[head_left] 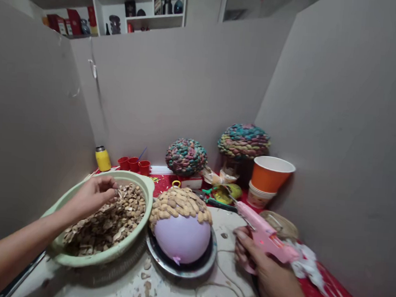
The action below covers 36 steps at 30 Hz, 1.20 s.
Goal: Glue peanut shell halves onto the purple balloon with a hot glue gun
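My right hand (pixel 260 263) is wrapped round the handle of a pink hot glue gun (pixel 265 234), its nozzle pointing up and left. Above a pale green bowl (pixel 82 260) of peanut shells (pixel 110 219), my left hand (pixel 96 193) has its fingers curled together; what they hold, if anything, I cannot make out. Between the hands a lilac balloon (pixel 182 239) rests in a round metal dish (pixel 191 272). Peanut shells (pixel 181 204) cover the balloon's upper part in overlapping rows, while its lower side and knot are bare.
Two colourful shell-covered domes (pixel 186 156) (pixel 244 140) stand at the back. Red cups (pixel 133 164) and a yellow bottle (pixel 103 158) are at back left, stacked paper cups (pixel 273 175) at right. A cord (pixel 221 285) and shell bits lie in front; grey panels (pixel 175 92) surround the table.
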Available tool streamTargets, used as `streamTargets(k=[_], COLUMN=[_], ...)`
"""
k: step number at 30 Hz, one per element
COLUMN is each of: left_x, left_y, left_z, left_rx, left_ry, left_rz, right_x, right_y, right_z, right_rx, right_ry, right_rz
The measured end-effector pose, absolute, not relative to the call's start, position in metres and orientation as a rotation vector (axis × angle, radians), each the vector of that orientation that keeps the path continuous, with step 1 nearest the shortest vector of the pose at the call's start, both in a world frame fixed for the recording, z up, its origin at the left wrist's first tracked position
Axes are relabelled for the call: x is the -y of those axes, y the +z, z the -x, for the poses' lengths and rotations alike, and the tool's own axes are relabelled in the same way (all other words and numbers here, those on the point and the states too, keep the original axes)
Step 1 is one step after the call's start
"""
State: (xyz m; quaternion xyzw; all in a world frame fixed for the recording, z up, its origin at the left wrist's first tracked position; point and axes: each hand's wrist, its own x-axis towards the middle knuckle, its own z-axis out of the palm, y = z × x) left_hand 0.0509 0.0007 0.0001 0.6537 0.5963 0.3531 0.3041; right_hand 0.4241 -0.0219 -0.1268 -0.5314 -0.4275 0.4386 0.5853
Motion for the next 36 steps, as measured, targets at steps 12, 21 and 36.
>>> streamTargets(k=[12,21,36], left_x=[0.059,0.068,0.063], left_y=[-0.018,-0.039,-0.048], left_z=[-0.180,-0.219,-0.224], left_rx=[-1.185,-1.114,-0.810], left_ry=[0.883,0.864,0.851], left_rz=[-1.655,-1.684,-1.316], right_x=[0.078,0.085,0.084], right_y=[-0.099,-0.091,-0.093], right_z=[-0.408,-0.397,-0.396], right_rx=[1.357,1.747,1.358], right_ry=[0.950,0.542,1.124], right_rz=[1.020,0.940,0.981])
